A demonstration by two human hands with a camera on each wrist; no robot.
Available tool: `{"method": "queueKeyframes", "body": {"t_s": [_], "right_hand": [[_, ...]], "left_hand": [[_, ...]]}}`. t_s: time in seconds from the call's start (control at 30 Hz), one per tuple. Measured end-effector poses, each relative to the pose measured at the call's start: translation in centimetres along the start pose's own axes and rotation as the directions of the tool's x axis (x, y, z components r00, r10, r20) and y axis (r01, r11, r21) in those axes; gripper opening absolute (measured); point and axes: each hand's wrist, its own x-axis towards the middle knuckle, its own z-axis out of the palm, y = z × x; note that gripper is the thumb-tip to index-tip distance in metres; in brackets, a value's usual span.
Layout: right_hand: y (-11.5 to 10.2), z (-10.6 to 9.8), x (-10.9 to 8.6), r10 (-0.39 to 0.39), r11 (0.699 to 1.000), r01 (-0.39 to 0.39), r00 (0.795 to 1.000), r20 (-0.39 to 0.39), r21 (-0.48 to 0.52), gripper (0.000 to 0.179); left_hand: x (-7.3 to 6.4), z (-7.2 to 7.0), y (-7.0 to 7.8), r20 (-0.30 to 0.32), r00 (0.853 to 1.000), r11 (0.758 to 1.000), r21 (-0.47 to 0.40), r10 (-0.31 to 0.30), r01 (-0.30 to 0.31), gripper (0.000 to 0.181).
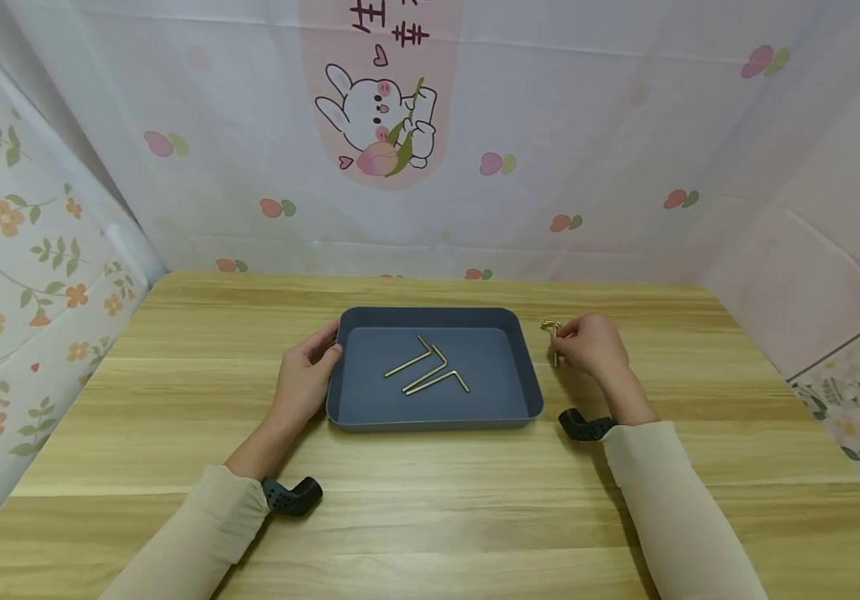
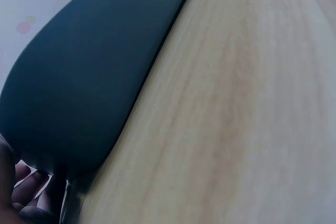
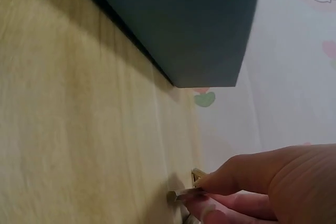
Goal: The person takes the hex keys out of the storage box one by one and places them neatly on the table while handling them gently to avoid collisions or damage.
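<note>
Hex keys [image 1: 408,364] lie in and beside the grey tray [image 1: 490,354]: we count three on its floor, crowded near the middle, and see a small bunch of held keys [image 3: 184,193] just off its right side. Our right hand [image 1: 591,342] pinches that bunch between thumb and fingers, the tips nearly closed together. The fingers cover much of the metal, so we cannot tell how many keys are in it, nor whether any of them touches the table [image 1: 430,500]. Our left hand [image 1: 306,371] is against the tray's left wall, thumb at the rim and the other fingers partly hidden past the edge; we cannot tell how firmly, or whether, it grips. In the left wrist view those fingers are dark and cut off at the corner, and the tray runs out of the picture; in the right wrist view only one corner of the tray shows.

On the curtain [image 1: 550,100] behind the tray we see a printed rabbit [image 1: 370,108] holding a flower. Dark red characters [image 1: 410,34] beyond it are cut off by the top edge, so we cannot read the full wording.
</note>
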Motion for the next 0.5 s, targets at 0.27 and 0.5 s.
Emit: {"method": "queueKeyframes", "body": {"t_s": [0.27,0.5], "right_hand": [[-0.5,0.4,-0.3,0.058,0.995,-0.061,0.998,-0.033,-0.077,0.021],[-0.8,1.1,-0.4,0.013,0.995,-0.021,0.996,-0.089,-0.096,0.039]], "left_hand": [[0.1,0.1,-0.1,-0.003,1.0,1.0,-0.017,0.012,-0.012,0.047],[0.1,0.1,0.0,-0.004,1.0,1.0,0.0,0.005,-0.005,0.047]]}}
